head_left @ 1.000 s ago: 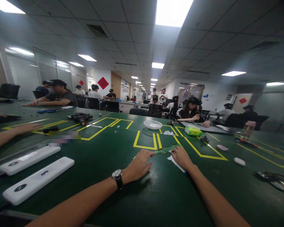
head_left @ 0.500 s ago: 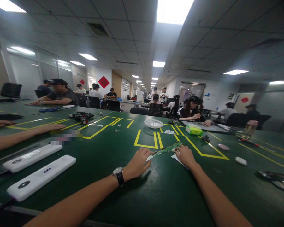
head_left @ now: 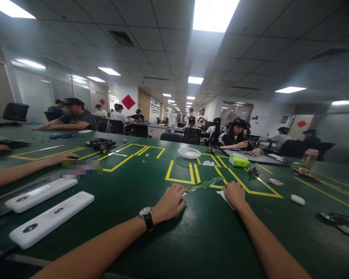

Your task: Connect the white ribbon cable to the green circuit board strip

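A long, narrow green circuit board point(head_left: 206, 183) slants away to the right above the green table. My left hand point(head_left: 172, 199), with a watch on its wrist, is closed on the board's near left end. To the right, my right hand point(head_left: 235, 194) has curled fingers and is apart from the board's far end. A thin white sheet like paper or tissue point(head_left: 227, 200) shows beneath and beside those fingers, partly hidden by the hand.
Yellow tape outlines point(head_left: 180, 181) mark the green table. A white plastic basket point(head_left: 189, 153) and a green-yellow pack point(head_left: 239, 160) stand beyond my hands. Two white power strips point(head_left: 52, 220) lie left, near another person's arm point(head_left: 31, 164). A white oval object point(head_left: 298, 199) lies right.
My right hand has come off the board's far end and shifted right with the white sheet. My left hand stays on the board's near end.
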